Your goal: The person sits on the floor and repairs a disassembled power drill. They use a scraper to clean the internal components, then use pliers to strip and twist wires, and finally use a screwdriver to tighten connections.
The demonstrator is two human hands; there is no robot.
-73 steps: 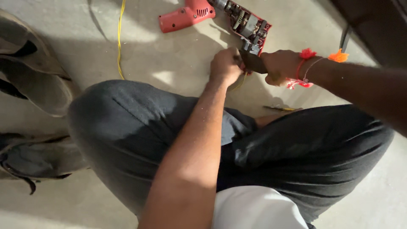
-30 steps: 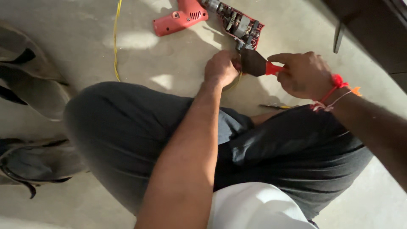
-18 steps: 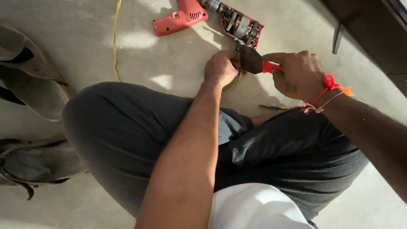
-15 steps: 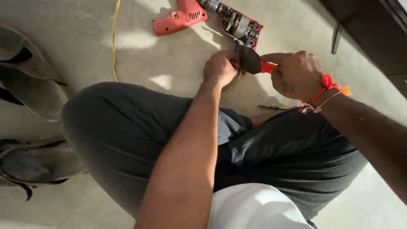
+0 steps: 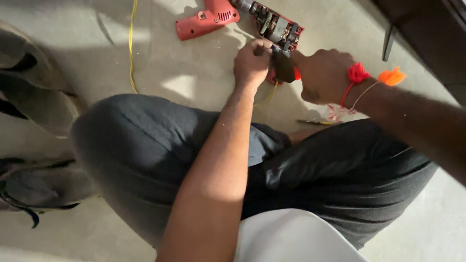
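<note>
An opened red electric drill (image 5: 272, 24) lies on the concrete floor, its metal innards showing; its loose red shell half (image 5: 206, 19) lies beside it. My right hand (image 5: 323, 75) grips red-handled pliers (image 5: 284, 68) whose dark jaws point at the drill. My left hand (image 5: 252, 60) is closed just left of the jaws, pinching a yellow wire (image 5: 269, 94) at the drill's lower end. What the jaws bite is hidden by my fingers. Red and orange threads circle my right wrist (image 5: 359, 77).
I sit cross-legged in dark trousers (image 5: 145, 150). A yellow cable (image 5: 130, 48) runs up the floor at left. Worn shoes (image 5: 34, 97) lie at the left edge. A thin screwdriver (image 5: 315, 122) rests by my right knee. Dark furniture (image 5: 427, 29) stands at the top right.
My right hand has brought the pliers in from the right until their jaws meet my left hand at the drill. My left hand stayed at the wire.
</note>
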